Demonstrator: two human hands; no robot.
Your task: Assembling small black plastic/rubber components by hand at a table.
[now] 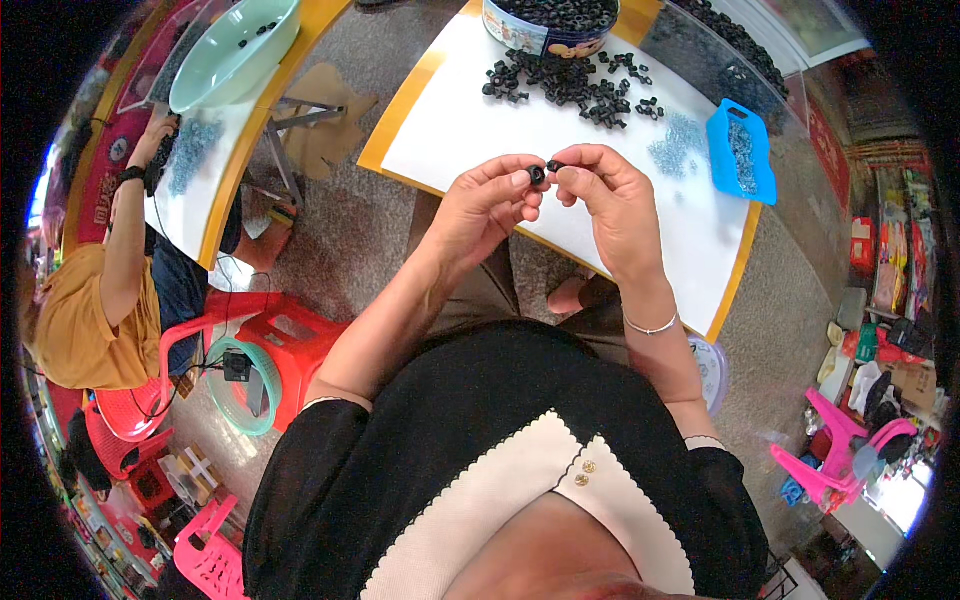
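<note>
Thumb and forefinger pinched together on each side, a person in a black short-sleeved top with a cream collar holds two small black parts up over the near edge of a white table point(440, 135) trimmed in yellow. The left hand point(480, 208) clamps a round black piece point(537, 177) between the tip of the thumb and the forefinger, its face turned up toward the camera, while the other fingers curl loosely beneath. The right hand point(612, 200), a thin silver bracelet point(651, 329) at its wrist, grips a smaller black piece point(554, 166) the same way, thumb against forefinger, with the remaining fingers bent inward. The two pieces sit side by side in front of the chest; whether they touch cannot be told at this size. Beyond the fingertips, a loose heap of black parts point(570, 85) spreads across the tabletop, just below a printed tub point(520, 35) filled with more of them. To the right, small clear bits point(680, 145) lie scattered beside a bright blue tray point(763, 182) that holds more of the same. At far left, a co-worker in a mustard shirt point(90, 325) reaches a hand to a second table, near a pale green basin point(215, 80).
</note>
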